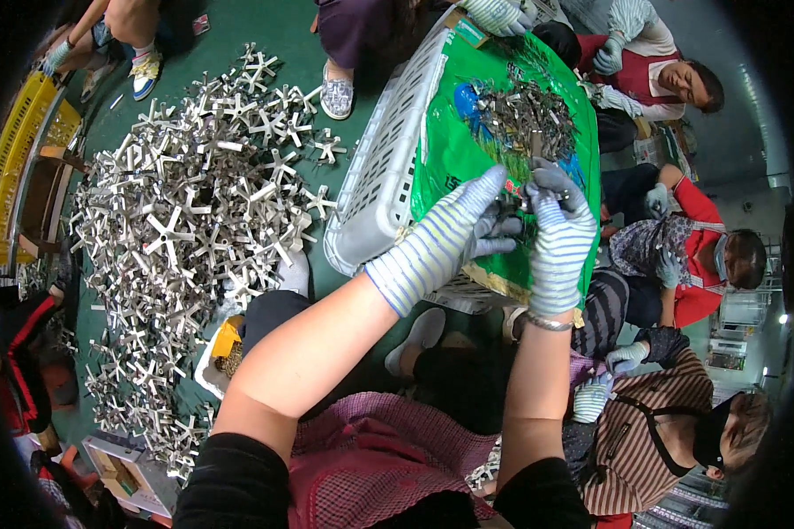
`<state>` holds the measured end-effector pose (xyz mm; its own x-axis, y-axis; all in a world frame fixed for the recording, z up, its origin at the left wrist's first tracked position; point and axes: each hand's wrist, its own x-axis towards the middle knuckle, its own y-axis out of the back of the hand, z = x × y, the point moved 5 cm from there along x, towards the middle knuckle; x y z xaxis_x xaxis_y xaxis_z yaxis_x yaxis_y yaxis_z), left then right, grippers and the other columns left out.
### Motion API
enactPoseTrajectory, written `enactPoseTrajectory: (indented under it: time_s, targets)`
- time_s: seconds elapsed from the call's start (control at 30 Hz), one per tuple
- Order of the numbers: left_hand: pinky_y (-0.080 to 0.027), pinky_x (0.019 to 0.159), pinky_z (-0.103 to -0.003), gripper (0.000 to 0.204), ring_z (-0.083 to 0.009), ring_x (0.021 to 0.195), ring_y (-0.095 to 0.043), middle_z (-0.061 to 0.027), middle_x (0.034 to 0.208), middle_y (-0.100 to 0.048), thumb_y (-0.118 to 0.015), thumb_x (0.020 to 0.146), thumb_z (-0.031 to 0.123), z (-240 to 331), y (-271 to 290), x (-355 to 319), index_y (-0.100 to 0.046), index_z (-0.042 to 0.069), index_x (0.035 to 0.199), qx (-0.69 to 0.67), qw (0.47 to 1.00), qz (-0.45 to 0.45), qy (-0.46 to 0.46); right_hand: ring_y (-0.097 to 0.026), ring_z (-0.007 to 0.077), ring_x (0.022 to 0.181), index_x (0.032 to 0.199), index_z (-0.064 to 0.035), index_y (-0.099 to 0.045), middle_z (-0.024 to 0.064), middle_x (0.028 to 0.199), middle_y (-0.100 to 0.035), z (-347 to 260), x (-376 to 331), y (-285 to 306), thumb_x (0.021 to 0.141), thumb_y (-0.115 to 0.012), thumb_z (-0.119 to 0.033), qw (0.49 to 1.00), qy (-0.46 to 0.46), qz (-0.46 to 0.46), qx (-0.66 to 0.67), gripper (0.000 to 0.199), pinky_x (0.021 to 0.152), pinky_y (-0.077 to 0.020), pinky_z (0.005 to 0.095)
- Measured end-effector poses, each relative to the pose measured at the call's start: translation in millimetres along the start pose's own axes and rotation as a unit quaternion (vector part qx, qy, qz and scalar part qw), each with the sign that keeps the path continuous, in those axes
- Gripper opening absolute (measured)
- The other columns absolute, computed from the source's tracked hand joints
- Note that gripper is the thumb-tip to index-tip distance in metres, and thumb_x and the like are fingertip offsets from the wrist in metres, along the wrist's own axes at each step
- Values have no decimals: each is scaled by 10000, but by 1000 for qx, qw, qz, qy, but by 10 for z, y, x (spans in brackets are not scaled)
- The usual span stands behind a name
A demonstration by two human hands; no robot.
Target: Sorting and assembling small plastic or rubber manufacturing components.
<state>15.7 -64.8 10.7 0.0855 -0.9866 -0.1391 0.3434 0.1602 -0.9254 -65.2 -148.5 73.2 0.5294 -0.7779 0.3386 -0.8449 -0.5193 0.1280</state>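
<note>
Gloved hands over a green sheet of metal bits

Left hand (454, 234) and right hand (558, 231) meet, each grip clamped on small metal pieces (512, 210) above the green sheet (450, 150).

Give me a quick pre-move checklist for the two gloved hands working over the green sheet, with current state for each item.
1. Both hands gloved: ok. Left hand and right hand wear striped knit gloves.
2. Small metal piece held between the fingertips: cannot tell, it is mostly hidden by the gloves.
3. Supply within reach: ok. The pile of small metal parts lies on the green sheet just beyond the hands.
4. Sheet supported: ok, it rests on the white plastic crate.
5. Space near the supply: not ok. A co-worker's gloved hand is at its far edge.
6. Heap of cross-shaped metal pieces on the floor: ok, apart from the hands.
</note>
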Motion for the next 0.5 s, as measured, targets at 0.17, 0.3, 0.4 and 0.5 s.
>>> enactPoseTrajectory:
  time_s: [0.17, 0.3, 0.4, 0.5]
  targets:
    - [-530, 770, -293, 293, -157, 847, -637, -67, 997, -625, -574, 916, 245, -199, -53, -17, -541, 70, 1149, 130, 991, 10, 11, -600, 139, 903, 990, 23, -630, 101, 1038, -637, 166, -204, 105, 834, -536, 72, 998, -30, 33, -42, 188, 819, -489, 271]
    - [-534, 732, -268, 296, -156, 811, -647, -91, 1010, -628, -512, 930, 124, -250, 29, -85, -503, 6, 1202, 264, 964, 13, 36, -601, 132, 885, 959, 7, -646, 85, 974, -649, 72, -215, 129, 818, -556, 80, 990, 57, 32, -128, 182, 790, -494, 265]
    - [-530, 710, -252, 359, -171, 805, -645, -126, 1033, -620, -469, 936, 99, -233, -20, -82, -440, -48, 1261, 276, 960, 1, 35, -602, 129, 864, 943, -5, -655, 72, 958, -650, 151, -199, 221, 825, -553, 84, 984, 74, 46, -155, 179, 767, -497, 257]
    - [-527, 719, -256, 382, -166, 817, -627, -160, 1042, -612, -457, 934, 115, -114, 16, -75, -419, -71, 1266, 303, 951, 53, 2, -610, 127, 821, 984, 14, -647, 70, 959, -652, 338, -141, 479, 836, -566, 59, 991, -18, 124, -40, 175, 748, -499, 245]
